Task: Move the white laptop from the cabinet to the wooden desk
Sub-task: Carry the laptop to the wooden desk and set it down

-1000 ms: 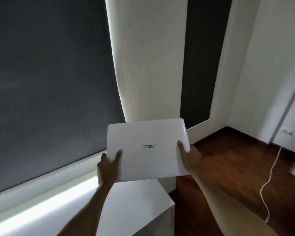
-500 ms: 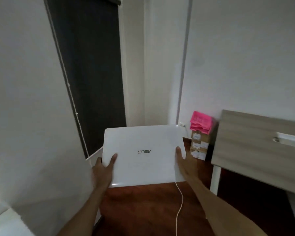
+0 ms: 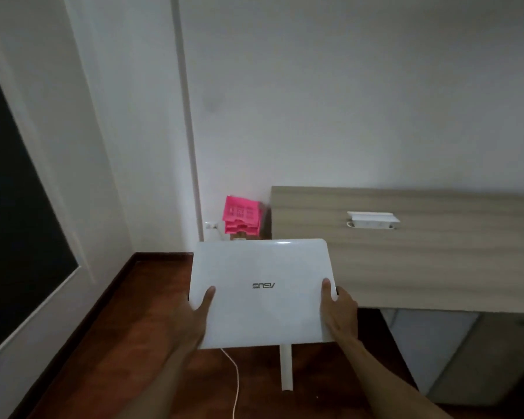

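I hold the closed white laptop (image 3: 262, 293) flat in the air at the centre of the head view, its logo facing up. My left hand (image 3: 198, 311) grips its left edge with the thumb on the lid. My right hand (image 3: 338, 309) grips its right edge the same way. The wooden desk (image 3: 421, 267) stands to the right against the wall, and the laptop's far right corner overlaps the desk's near left corner in the view. The cabinet is out of sight.
A white power strip (image 3: 372, 220) lies on the desk near the wall. Pink stacked trays (image 3: 241, 217) sit on boxes in the corner left of the desk. A white cable (image 3: 235, 379) trails over the dark wooden floor (image 3: 127, 343). The desk's white leg (image 3: 286, 367) stands below the laptop.
The view has swung right from the dark window and cabinet to the wall and desk. The laptop, still held in both hands, is now closer to the desk's left corner.
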Action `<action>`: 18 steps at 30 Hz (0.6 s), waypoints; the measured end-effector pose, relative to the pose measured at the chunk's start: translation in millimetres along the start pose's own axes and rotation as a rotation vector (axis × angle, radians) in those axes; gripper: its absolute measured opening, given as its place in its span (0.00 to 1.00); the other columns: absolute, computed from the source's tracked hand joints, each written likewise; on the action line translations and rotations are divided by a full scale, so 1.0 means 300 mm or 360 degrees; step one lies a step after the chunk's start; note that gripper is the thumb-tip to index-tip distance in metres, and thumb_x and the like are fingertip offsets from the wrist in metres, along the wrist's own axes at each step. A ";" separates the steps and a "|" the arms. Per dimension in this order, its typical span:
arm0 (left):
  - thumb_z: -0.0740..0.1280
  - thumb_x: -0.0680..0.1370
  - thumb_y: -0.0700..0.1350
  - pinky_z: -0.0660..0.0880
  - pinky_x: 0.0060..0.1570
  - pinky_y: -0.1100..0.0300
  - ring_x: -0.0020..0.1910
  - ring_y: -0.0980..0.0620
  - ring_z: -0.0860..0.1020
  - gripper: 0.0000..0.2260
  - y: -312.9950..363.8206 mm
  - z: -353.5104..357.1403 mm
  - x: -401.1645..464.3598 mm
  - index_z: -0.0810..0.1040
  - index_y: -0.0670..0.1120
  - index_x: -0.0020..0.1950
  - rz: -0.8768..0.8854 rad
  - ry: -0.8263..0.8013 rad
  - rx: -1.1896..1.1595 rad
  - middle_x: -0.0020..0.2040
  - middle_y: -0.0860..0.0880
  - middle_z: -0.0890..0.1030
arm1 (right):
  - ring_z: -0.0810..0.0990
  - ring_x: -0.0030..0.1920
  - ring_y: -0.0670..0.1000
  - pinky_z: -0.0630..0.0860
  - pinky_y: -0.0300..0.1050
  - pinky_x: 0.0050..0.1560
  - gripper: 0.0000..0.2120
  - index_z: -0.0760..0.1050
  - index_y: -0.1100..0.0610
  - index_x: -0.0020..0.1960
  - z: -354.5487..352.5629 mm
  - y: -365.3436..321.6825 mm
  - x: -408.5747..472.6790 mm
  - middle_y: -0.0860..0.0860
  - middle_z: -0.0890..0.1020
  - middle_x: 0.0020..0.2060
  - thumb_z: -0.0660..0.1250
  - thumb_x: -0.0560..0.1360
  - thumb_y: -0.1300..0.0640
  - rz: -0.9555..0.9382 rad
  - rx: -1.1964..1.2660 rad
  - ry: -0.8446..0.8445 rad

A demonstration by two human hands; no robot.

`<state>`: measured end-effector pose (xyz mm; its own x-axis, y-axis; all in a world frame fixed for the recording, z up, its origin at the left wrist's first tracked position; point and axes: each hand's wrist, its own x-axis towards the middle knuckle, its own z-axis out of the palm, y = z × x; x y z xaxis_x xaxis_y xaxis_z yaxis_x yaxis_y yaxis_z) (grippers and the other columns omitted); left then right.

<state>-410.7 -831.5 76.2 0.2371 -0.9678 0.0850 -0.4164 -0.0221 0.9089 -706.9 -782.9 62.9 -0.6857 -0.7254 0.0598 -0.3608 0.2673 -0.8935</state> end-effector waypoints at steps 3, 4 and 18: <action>0.60 0.68 0.76 0.76 0.46 0.51 0.44 0.47 0.80 0.35 0.019 0.140 0.114 0.78 0.47 0.56 0.0017 -0.0073 0.0108 0.49 0.47 0.83 | 0.80 0.46 0.54 0.76 0.50 0.47 0.26 0.79 0.57 0.49 -0.009 0.043 0.109 0.51 0.82 0.44 0.55 0.79 0.36 0.0051 0.0029 0.0121; 0.60 0.69 0.75 0.75 0.48 0.50 0.46 0.45 0.80 0.35 0.039 0.177 0.138 0.78 0.47 0.56 0.0030 -0.0096 0.0187 0.50 0.47 0.83 | 0.81 0.46 0.55 0.76 0.50 0.48 0.27 0.79 0.57 0.49 -0.015 0.055 0.143 0.52 0.82 0.44 0.55 0.79 0.35 0.0088 -0.0001 0.0151; 0.51 0.75 0.72 0.79 0.48 0.48 0.41 0.49 0.80 0.32 0.045 0.754 0.512 0.79 0.48 0.53 0.0120 -0.0259 0.0375 0.43 0.51 0.82 | 0.81 0.41 0.56 0.78 0.52 0.45 0.30 0.79 0.59 0.41 0.050 0.247 0.704 0.53 0.82 0.38 0.54 0.78 0.35 0.0317 -0.0104 0.0208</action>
<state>-578.5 -1037.2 9.3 0.0615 -0.9960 0.0650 -0.6241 0.0124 0.7812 -868.9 -926.0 2.7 -0.8218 -0.5672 -0.0539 -0.2473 0.4404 -0.8631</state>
